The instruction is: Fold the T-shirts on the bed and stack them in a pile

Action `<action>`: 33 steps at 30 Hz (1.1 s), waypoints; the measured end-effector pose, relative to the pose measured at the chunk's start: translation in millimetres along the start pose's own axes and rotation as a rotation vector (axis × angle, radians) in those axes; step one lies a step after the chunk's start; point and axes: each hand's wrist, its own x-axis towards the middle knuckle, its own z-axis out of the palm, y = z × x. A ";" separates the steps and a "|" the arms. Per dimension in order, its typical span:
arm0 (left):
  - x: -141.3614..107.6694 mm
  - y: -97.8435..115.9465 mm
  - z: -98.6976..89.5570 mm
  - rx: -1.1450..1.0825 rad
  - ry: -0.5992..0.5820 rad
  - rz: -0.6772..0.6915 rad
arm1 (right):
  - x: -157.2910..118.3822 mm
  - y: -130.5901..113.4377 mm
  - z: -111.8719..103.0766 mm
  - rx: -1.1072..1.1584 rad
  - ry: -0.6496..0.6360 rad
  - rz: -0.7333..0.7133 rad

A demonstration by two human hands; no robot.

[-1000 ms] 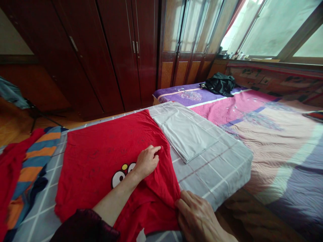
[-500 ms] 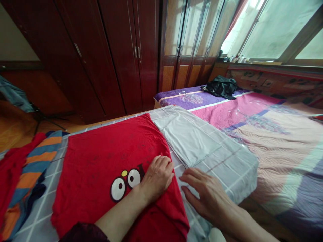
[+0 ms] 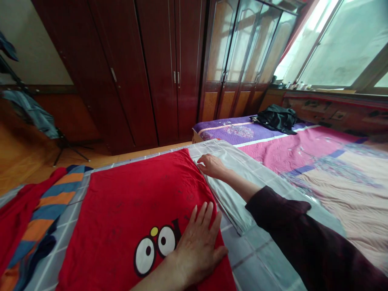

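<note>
A red T-shirt [image 3: 133, 198] with a printed cartoon face of two big eyes and a yellow dot lies spread on the grey checked cloth. My left hand [image 3: 198, 242] rests flat on its right side, fingers spread, beside the print. Farther up, my right hand [image 3: 212, 166] is at the shirt's right edge, fingers bent and slightly apart; no fabric is visibly pinched in them. Beneath that hand and forearm lies a pale grey folded garment [image 3: 226, 198], partly covered by the arm.
To the left are a striped blue-and-orange garment [image 3: 50, 214] and another red garment [image 3: 21, 202]. A bed with a coloured quilt [image 3: 273, 149] stands at the right, bearing a black garment [image 3: 275, 119]. Dark red wardrobes [image 3: 157, 81] line the back; a black stand [image 3: 65, 145] is at the far left.
My right hand has moved from the near right, beside the shirt, up to the shirt's far right edge. My left hand has spread its fingers. The view has tilted up and left.
</note>
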 end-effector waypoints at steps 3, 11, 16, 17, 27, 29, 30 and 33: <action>2.3 -3.2 0.1 -0.007 -0.023 0.024 | 47.1 4.4 14.2 -0.008 0.021 0.138; 10.8 -19.7 41.0 0.255 0.250 0.100 | 126.4 -1.0 74.5 0.004 0.130 0.309; 21.7 -24.4 69.9 0.462 0.603 0.077 | 150.6 18.8 82.0 0.034 0.156 0.324; 24.0 -24.7 72.0 0.468 0.654 0.069 | 152.9 22.9 82.6 0.041 0.157 0.325; 27.2 -31.2 91.0 0.472 0.613 0.101 | 149.0 42.6 71.7 0.127 0.047 0.265; 27.0 -30.5 93.9 0.443 0.568 0.094 | 146.9 42.1 68.2 0.129 0.018 0.252; 27.4 -29.6 94.9 0.436 0.559 0.089 | 145.7 40.6 67.6 0.124 0.014 0.247; 31.4 -25.5 98.8 0.433 0.652 0.043 | 141.7 33.3 69.4 0.094 0.033 0.245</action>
